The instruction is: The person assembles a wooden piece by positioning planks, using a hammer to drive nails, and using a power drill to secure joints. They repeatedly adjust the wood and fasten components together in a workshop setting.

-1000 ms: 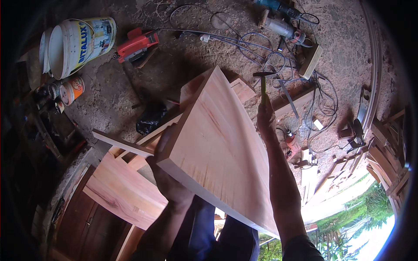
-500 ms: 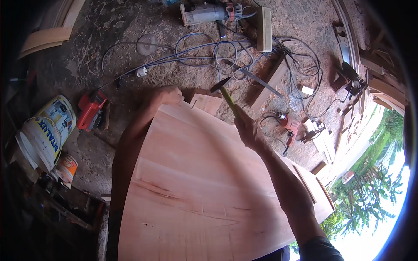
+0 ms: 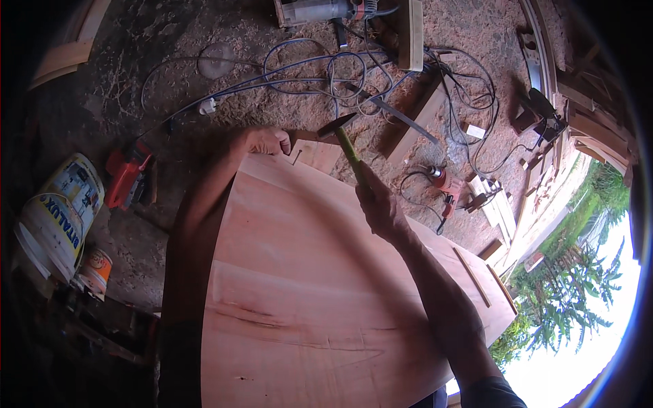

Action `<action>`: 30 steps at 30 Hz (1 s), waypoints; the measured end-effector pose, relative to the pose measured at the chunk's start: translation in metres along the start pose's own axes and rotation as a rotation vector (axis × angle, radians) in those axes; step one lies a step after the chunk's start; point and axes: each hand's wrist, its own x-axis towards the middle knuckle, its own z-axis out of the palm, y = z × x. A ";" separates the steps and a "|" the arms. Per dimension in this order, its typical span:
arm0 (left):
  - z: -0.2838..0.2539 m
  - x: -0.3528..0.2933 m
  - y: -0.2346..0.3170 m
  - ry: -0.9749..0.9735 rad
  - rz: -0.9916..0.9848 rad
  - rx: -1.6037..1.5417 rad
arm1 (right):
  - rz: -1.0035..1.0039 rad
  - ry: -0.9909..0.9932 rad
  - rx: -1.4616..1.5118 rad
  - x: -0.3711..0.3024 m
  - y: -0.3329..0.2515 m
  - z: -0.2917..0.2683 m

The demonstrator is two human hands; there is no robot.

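A large wooden panel [image 3: 292, 272] stretches from the lower edge of the view toward the far side. My left hand [image 3: 269, 141] is closed at its far left corner, fingers curled over the edge. Close by, a nail [image 3: 297, 156] sticks up next to a small wood block [image 3: 317, 155] at the panel's far edge. In my right hand [image 3: 382, 207] is a hammer [image 3: 348, 146] with a green handle and dark head. The hammer head is raised beyond the panel's edge, to the right of the nail and apart from it.
Tangled cables [image 3: 340, 75] lie on the dusty floor by a power tool [image 3: 326, 10] and wooden beams [image 3: 411, 34]. To the right are a red drill [image 3: 447, 187] and a dark power tool [image 3: 541, 115]. A red tool [image 3: 127, 173] and white bucket [image 3: 61, 214] stand left.
The whole view has shifted slightly, so the panel and floor items sit a little further left and up. The fingers of my left hand look more curled. The hammer stays raised near the nail.
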 end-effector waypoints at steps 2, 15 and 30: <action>0.002 0.003 -0.008 0.090 -0.012 -0.033 | -0.085 0.001 -0.070 -0.001 0.004 0.005; -0.007 -0.104 0.057 0.442 0.089 -0.123 | -0.305 0.011 -0.179 -0.005 -0.031 -0.003; -0.009 -0.042 0.064 0.136 -0.029 0.490 | -0.297 -0.048 -0.187 -0.002 -0.036 -0.016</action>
